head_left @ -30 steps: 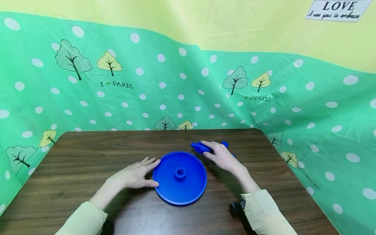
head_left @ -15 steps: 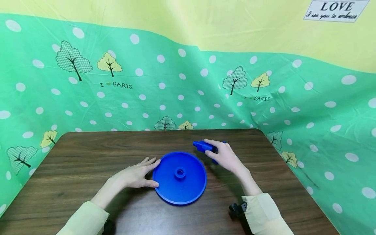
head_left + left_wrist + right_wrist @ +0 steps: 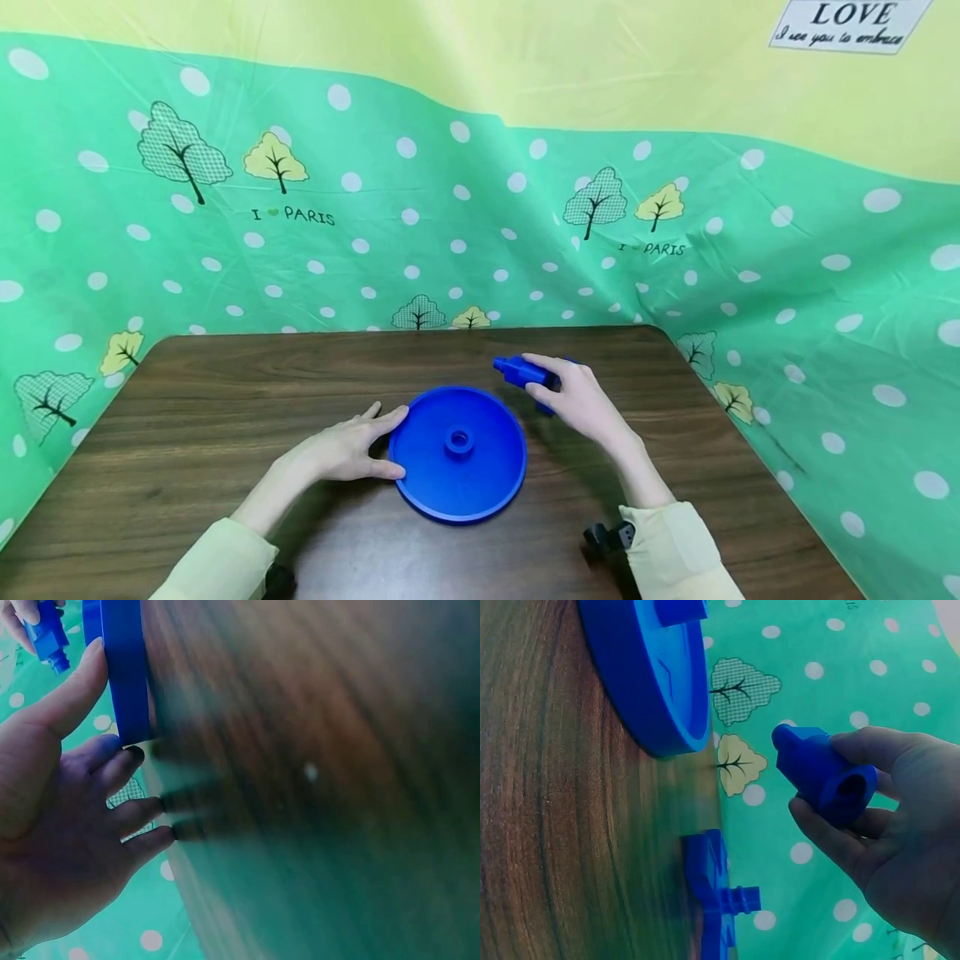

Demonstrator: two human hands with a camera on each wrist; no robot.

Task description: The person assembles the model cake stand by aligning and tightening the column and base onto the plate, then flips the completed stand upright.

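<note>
A round blue tray-like disc (image 3: 480,492) with a raised rim and a hollow hub at its centre lies on the wooden table. My left hand (image 3: 337,450) rests beside it, thumb and forefinger spread against the left rim, the other fingers on the table. My right hand (image 3: 581,400) pinches a blue hollow piece (image 3: 517,371) between thumb and fingers. In the right wrist view this blue hollow piece (image 3: 810,765) is faceted, with a narrow tip at one end and a round opening at the other, and is held up above the table.
Below the right hand lies another blue part (image 3: 712,877), flat with a ribbed peg sticking out; the hand mostly hides it in the head view. A dark wooden table (image 3: 300,375) has a green dotted cloth (image 3: 450,208) hanging behind it and along its sides.
My right hand has picked up the blue hollow piece and shifted it slightly to the right, away from the other blue part. My left hand keeps its place at the disc.
</note>
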